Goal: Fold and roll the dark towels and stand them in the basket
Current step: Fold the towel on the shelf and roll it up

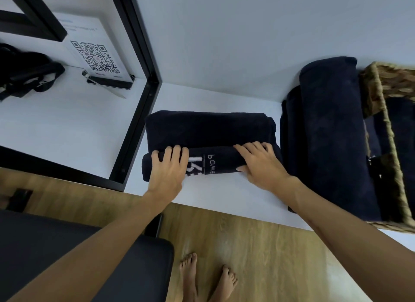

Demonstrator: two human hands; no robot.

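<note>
Hands work on a dark towel (208, 131) that lies on the white shelf (224, 95), close to its front edge and roughly midway along it. The near part of the towel is rolled into a thick tube running left to right, with pale lettering showing on the roll between the hands; the far part lies flat and folded behind it. The left hand (167, 166) lies over the left end of the roll, fingers curled over its top and pressing into the cloth. The right hand (258, 164) lies over the right end, fingers bent across the top and the thumb tucked against the near side, so both hands hold the roll.

Just to the right, a stack of folded dark towels (330, 126) rests on the shelf, reaching from the back toward the front edge and touching the wicker basket (377, 92) at the right end. Dark cloth shows inside the basket, though how it sits there I cannot tell.

At the left end, behind a black frame (143, 61), a QR code sign (96, 56) stands near the back, with a black strap (29, 74) beside it at the far left. Below the front edge lie wooden floor (258, 245), bare feet (208, 277) and a dark cushion (56, 245)
</note>
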